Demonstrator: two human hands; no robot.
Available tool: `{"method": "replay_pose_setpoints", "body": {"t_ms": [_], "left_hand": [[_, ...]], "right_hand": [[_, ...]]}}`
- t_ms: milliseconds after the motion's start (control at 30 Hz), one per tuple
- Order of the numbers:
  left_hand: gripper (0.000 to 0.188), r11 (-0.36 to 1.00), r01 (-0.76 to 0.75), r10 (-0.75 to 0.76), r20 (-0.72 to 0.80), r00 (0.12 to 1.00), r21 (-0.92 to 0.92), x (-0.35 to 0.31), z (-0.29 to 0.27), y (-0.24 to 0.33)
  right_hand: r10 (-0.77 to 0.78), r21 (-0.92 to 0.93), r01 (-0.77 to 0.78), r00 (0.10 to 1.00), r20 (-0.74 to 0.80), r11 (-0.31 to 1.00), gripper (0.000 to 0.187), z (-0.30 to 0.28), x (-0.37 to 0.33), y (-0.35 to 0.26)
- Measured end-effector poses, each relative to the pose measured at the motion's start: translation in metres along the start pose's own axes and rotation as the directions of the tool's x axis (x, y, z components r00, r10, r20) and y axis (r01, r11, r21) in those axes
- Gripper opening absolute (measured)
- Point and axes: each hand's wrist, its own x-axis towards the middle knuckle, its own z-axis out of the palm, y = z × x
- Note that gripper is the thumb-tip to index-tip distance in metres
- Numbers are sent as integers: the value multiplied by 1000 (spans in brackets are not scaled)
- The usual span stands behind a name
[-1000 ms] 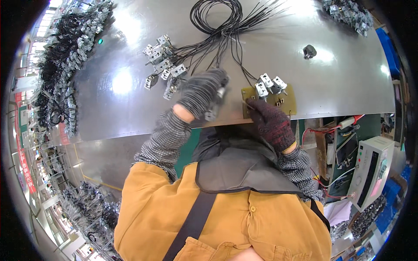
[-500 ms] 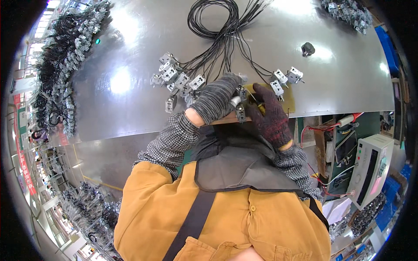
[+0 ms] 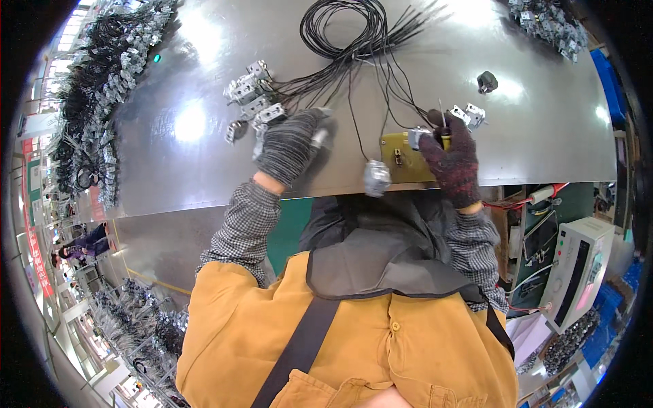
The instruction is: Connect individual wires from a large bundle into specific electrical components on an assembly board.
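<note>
My left hand (image 3: 292, 146), in a grey striped knit glove, rests beside a cluster of grey metal connector-like blocks (image 3: 248, 88) on black cables (image 3: 340, 51); its thumb and forefinger look apart, the other fingers partly hidden. My right hand (image 3: 452, 160), in a dark maroon glove, is closed round a small screwdriver (image 3: 445, 139) with a yellow handle, its thin shaft pointing up. Its fingertips are next to a metal block (image 3: 416, 138) above a yellowish plate (image 3: 408, 166). Between my hands, one blurred block (image 3: 376, 178) sits at the table's front edge on its cable.
On the metal table (image 3: 197, 163), a dark knob-like part (image 3: 487, 82) lies to the right, near other blocks (image 3: 475, 115). Heaps of cabled parts stand far left (image 3: 102, 102) and far right (image 3: 549, 27). A white instrument box (image 3: 578, 272) is below the right edge.
My left hand has moved left, away from the plate, and the block there is out of its fingers. My right hand has shifted right and up with the screwdriver. The cluster has slid left.
</note>
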Motion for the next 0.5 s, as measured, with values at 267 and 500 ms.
{"method": "replay_pose_setpoints", "body": {"t_ms": [267, 500], "left_hand": [[36, 925, -13, -52, -160, 986, -380, 16, 0, 51], [72, 949, -190, 206, 39, 978, -253, 10, 15, 97]], "right_hand": [[-185, -68, 188, 982, 41, 980, 44, 7, -8, 6], [-138, -21, 139, 990, 43, 990, 44, 22, -4, -2]]}}
